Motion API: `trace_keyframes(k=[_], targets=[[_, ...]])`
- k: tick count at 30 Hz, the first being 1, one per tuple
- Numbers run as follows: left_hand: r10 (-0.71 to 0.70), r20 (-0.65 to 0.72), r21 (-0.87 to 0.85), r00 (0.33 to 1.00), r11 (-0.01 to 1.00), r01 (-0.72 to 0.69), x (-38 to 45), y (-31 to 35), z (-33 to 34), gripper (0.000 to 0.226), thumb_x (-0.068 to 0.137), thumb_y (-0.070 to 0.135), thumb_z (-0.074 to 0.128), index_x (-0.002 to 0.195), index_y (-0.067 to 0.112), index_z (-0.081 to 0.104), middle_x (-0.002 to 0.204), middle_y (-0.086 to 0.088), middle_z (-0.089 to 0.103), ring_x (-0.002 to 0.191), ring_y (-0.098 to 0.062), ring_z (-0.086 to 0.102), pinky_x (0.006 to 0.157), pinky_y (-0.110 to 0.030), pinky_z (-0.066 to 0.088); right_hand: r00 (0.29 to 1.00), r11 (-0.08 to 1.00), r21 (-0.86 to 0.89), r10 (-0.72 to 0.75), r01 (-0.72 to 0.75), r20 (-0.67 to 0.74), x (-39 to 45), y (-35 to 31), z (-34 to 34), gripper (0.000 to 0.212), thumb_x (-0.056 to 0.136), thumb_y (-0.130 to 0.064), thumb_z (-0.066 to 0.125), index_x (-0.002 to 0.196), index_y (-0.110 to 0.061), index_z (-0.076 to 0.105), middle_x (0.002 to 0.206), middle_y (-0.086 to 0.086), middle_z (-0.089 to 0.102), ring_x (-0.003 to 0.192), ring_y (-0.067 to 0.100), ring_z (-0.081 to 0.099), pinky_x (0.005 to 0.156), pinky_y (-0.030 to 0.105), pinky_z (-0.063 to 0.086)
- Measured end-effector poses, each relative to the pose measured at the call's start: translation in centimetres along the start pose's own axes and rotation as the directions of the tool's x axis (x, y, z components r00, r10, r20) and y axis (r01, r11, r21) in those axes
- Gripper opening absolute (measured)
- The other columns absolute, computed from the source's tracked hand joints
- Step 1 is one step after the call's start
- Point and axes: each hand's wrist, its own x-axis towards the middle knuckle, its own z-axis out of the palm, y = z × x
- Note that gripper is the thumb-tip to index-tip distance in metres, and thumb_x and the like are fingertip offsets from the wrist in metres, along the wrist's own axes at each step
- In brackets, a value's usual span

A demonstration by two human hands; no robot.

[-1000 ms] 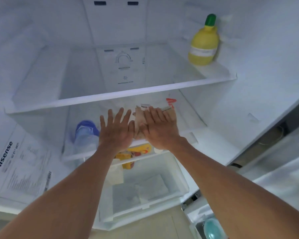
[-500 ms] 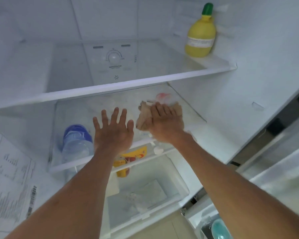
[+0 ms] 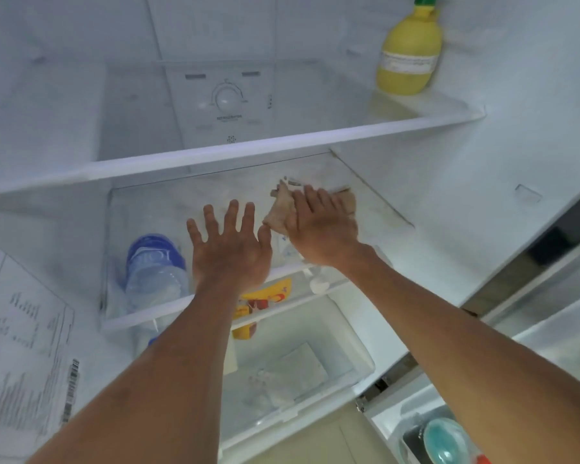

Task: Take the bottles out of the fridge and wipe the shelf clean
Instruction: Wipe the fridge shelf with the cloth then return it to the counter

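R hand [image 3: 322, 229]: palm down, fingers flat and together, pressing a crumpled beige cloth [image 3: 283, 209] onto the clear glass middle shelf [image 3: 375, 202], right-centre of it. Cloth sticks out left and behind the fingers.

L hand [image 3: 230, 244]: fingers spread wide, palm down, nothing in it; I can't tell if it touches the shelf or hovers. Sits just left of the R hand, thumb tip near the cloth edge.

Under/left of my L hand: clear plastic water bottle w/ blue label [image 3: 153, 262], seen through the glass, apparently on the level below; L forearm covers its right side.

Below shelf front edge: yellow packet w/ red print [image 3: 263, 303], partly hidden by L wrist. White clear crisper drawer [image 3: 315, 363] under that, pulled forward.

Upper white-trimmed glass shelf [image 3: 248, 149]: yellow lemon-shaped squeeze bottle w/ green cap [image 3: 409, 58] at far right rear corner, upright, well apart from both hands.

Back wall: round white thermostat dial [image 3: 227, 98]. Left wall: printed spec sticker [image 3: 24, 346]. Bottom right, outside the fridge: teal round item [image 3: 446, 442], blurred.
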Motion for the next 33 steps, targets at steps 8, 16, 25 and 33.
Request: trace_keyframes(k=[8,16,25,33], targets=[[0.0,-0.001,-0.005,1.0,1.0,0.0,-0.3,0.2,0.0,0.064,0.105,0.05,0.006,0.165,0.031,-0.003,0.174,0.001,-0.008,0.159,-0.037,-0.011,0.125,-0.063,-0.007,0.998,0.99,-0.136,-0.03,0.038,0.059,10.1,3.6,-1.4,0.079,0.091,-0.036,0.0,0.156,0.007,0.011,0.156,0.037,0.028,0.137,0.057,0.037,0.109,0.067,0.03],[0.06,0.092,-0.014,0.994,0.998,-0.059,0.2,-0.8,-0.8,0.065,0.104,0.055,0.005,0.164,0.034,-0.008,0.173,0.005,-0.015,0.159,-0.033,-0.015,0.126,-0.058,-0.007,0.999,0.998,-0.068,-0.006,0.009,0.037,1.9,3.0,-1.6,0.071,0.1,-0.049,0.0,0.161,-0.016,0.015,0.169,0.01,0.014,0.155,0.033,0.015,0.125,0.049,0.008],[0.058,0.046,0.024,0.997,0.998,-0.059,-0.6,-4.4,-0.7,0.072,0.097,0.07,0.0,0.162,0.04,-0.01,0.173,0.006,-0.013,0.159,-0.03,-0.014,0.126,-0.059,-0.007,0.998,1.0,0.001,-0.027,0.027,0.062,11.6,1.4,-1.6,0.066,0.105,-0.035,0.015,0.159,0.0,0.005,0.163,0.027,0.021,0.144,0.053,0.029,0.114,0.066,0.025],[0.074,0.049,0.022,0.996,0.997,-0.075,-0.5,-4.3,-0.8,0.073,0.097,0.071,0.0,0.162,0.04,-0.01,0.173,0.006,-0.014,0.159,-0.03,-0.016,0.125,-0.059,-0.008,0.996,0.991,-0.124,-0.039,0.048,0.075,4.2,4.3,-0.4,0.072,0.099,-0.052,0.003,0.162,-0.017,0.005,0.171,0.006,0.006,0.157,0.033,0.006,0.126,0.05,0.004]])
